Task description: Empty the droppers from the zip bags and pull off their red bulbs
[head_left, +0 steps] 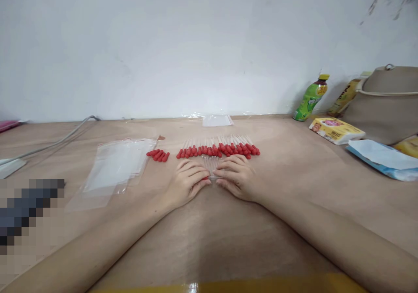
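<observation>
My left hand point(191, 180) is closed in a pinch, and a bit of red point(205, 178) shows between its thumb and forefinger. Facing it closely, my right hand point(237, 177) pinches a thin clear stick point(214, 177), which spans the small gap between the hands. More clear sticks point(209, 164) lie just beyond the fingertips, partly hidden by them. Behind these runs a row of clear sticks with red bulb-shaped ends point(217, 149), the red ends towards me. Several loose red pieces point(158, 155) lie left of that row.
Clear zip bags point(117, 166) lie at the left, near a grey cable point(58, 140). A white packet point(217, 120) rests by the wall. At the right are a green bottle point(310, 98), a yellow tissue pack point(338, 130), a blue-and-white packet point(385, 159) and a grey-brown bag point(385, 106).
</observation>
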Available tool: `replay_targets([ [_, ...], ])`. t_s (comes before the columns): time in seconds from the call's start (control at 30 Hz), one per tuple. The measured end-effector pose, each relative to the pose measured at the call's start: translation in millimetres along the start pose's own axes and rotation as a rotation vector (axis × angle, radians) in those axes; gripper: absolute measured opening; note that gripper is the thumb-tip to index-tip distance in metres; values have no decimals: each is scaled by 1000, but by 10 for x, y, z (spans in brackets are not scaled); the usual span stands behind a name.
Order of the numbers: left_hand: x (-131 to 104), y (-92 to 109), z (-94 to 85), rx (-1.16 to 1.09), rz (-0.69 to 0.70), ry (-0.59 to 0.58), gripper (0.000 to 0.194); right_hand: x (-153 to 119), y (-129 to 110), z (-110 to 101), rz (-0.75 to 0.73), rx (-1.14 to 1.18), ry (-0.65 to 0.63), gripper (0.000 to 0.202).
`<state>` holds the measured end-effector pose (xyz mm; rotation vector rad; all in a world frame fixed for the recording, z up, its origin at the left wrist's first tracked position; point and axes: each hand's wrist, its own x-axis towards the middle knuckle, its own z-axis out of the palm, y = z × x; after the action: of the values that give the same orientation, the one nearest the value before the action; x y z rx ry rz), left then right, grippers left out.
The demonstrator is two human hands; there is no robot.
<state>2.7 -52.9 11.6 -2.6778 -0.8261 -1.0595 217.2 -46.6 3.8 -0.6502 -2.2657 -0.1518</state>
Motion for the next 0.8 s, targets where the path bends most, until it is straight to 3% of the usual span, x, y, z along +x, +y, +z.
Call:
replay_targets([
  [0.1, 0, 11, -4, 21, 26, 14, 10, -11, 15, 29, 2, 18, -7, 29],
  [0.3, 10, 70, -35, 91, 34, -42, 12, -56, 66, 123, -79, 94, 32, 19],
  [0.53, 15, 88, -72, 120, 41, -121, 12, -68, 47, 98, -158, 110, 37, 20],
  [0.8, -5, 74, -83, 108, 36, -126, 12, -105, 76, 96, -189, 122, 97, 25],
])
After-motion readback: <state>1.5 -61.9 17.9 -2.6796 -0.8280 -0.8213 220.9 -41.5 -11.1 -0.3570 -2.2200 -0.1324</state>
